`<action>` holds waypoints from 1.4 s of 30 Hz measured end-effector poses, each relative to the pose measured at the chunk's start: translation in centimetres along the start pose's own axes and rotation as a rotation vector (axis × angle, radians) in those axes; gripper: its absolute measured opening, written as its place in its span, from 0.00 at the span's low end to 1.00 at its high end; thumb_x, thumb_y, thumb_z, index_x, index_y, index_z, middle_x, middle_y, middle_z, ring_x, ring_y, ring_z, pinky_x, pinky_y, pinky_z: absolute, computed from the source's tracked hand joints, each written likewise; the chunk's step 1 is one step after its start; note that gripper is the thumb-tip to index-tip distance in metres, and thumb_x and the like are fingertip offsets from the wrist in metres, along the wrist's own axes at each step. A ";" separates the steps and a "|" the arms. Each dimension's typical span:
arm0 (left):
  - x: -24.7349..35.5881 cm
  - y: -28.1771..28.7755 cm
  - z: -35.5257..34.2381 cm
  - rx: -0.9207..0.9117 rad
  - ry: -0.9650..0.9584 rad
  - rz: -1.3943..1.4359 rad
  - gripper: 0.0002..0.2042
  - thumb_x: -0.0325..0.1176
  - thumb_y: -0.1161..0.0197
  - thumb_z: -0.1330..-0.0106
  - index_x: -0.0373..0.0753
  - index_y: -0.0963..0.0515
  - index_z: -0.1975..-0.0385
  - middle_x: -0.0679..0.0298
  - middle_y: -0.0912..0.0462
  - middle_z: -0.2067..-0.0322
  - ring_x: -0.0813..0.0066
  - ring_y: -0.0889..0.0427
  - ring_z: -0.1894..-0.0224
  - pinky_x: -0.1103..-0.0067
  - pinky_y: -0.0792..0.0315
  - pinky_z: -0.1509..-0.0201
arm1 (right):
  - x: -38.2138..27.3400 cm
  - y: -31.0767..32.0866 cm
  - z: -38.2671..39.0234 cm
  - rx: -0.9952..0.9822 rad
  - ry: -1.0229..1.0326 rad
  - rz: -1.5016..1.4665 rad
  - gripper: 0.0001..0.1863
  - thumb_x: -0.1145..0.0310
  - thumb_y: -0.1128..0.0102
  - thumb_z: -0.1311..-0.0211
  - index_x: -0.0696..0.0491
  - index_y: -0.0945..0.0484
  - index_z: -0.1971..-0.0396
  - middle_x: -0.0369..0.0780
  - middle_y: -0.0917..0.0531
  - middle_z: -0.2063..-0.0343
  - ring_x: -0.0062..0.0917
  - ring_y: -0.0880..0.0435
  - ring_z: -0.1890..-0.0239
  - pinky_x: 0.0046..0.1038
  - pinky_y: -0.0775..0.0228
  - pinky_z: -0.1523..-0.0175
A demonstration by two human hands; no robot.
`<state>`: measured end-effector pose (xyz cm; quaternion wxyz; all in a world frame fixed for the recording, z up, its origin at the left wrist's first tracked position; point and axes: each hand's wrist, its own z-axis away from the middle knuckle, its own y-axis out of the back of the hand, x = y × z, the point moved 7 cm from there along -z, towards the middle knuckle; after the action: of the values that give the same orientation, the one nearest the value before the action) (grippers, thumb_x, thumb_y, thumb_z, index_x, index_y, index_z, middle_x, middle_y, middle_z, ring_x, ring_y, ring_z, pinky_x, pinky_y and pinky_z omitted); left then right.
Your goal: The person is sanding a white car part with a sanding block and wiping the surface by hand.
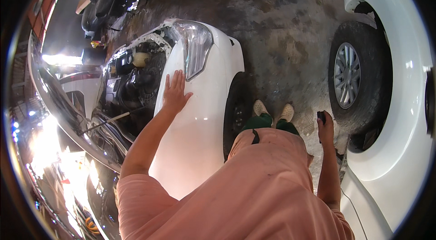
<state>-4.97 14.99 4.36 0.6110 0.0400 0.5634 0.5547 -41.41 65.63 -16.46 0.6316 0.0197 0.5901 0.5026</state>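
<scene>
My left hand [176, 92] rests flat on the white front fender [190, 144] of a car, fingers extended, just left and below the clear headlight [195, 49]. My right hand [326, 126] hangs low at my right side, closed on a small black object [321, 117] whose kind I cannot make out. Left of the fender, the car's open engine bay [136, 85] shows dark parts and a pale yellowish reservoir, with a thin rod across it.
A raised hood [61, 103] curves along the left. A second white vehicle [404, 99] stands close on my right, its wheel [347, 74] beside me. The stained concrete floor [281, 31] runs between the vehicles. Dark parts [102, 6] lie at the upper left.
</scene>
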 end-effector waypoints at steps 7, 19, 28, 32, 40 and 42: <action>2.3 -0.7 3.7 -0.078 -0.003 -0.009 0.42 0.64 0.55 0.26 0.35 0.47 0.23 0.58 0.52 0.21 0.63 0.61 0.18 0.55 0.69 0.17 | -1.7 0.5 -2.3 -0.046 0.073 0.065 0.27 0.68 0.38 0.32 0.57 0.30 0.35 0.53 0.25 0.38 0.50 0.26 0.36 0.42 0.35 0.32; 3.9 -1.2 5.7 -0.132 -0.022 -0.045 0.40 0.64 0.60 0.24 0.41 0.48 0.22 0.63 0.54 0.20 0.63 0.65 0.18 0.54 0.73 0.18 | -2.6 0.7 -3.4 -0.050 0.110 0.082 0.27 0.67 0.39 0.32 0.59 0.30 0.35 0.53 0.25 0.38 0.49 0.26 0.37 0.41 0.36 0.32; 5.4 -2.5 0.0 -0.146 -0.101 -0.081 0.41 0.65 0.59 0.25 0.41 0.47 0.22 0.65 0.52 0.20 0.66 0.65 0.18 0.55 0.75 0.17 | -2.0 3.1 -1.9 -0.007 0.075 0.062 0.27 0.68 0.40 0.31 0.61 0.30 0.35 0.54 0.25 0.38 0.50 0.27 0.36 0.41 0.37 0.31; 5.3 -2.6 0.2 -0.134 -0.094 -0.068 0.40 0.65 0.59 0.25 0.42 0.47 0.22 0.66 0.52 0.20 0.66 0.65 0.18 0.56 0.75 0.17 | -1.4 3.8 -1.3 0.002 0.058 0.059 0.26 0.68 0.40 0.31 0.62 0.31 0.36 0.55 0.26 0.38 0.50 0.27 0.36 0.42 0.37 0.31; 4.3 -1.2 3.4 -0.158 -0.090 -0.056 0.39 0.63 0.61 0.24 0.42 0.47 0.22 0.66 0.53 0.20 0.65 0.65 0.18 0.54 0.75 0.18 | -1.9 2.3 -3.3 -0.004 0.147 0.064 0.27 0.68 0.39 0.31 0.61 0.30 0.36 0.55 0.25 0.38 0.51 0.27 0.36 0.42 0.37 0.31; 4.0 -1.1 4.4 -0.178 -0.082 -0.061 0.39 0.64 0.62 0.24 0.43 0.48 0.22 0.66 0.53 0.20 0.66 0.65 0.18 0.55 0.74 0.17 | -3.1 1.8 -3.7 -0.029 0.139 0.060 0.27 0.68 0.39 0.32 0.60 0.30 0.36 0.55 0.25 0.38 0.50 0.27 0.36 0.41 0.37 0.31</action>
<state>-2.04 20.02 2.59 0.6513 -0.0088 0.4874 0.5815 -44.73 62.31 -14.21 0.5740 -0.0070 0.6242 0.5300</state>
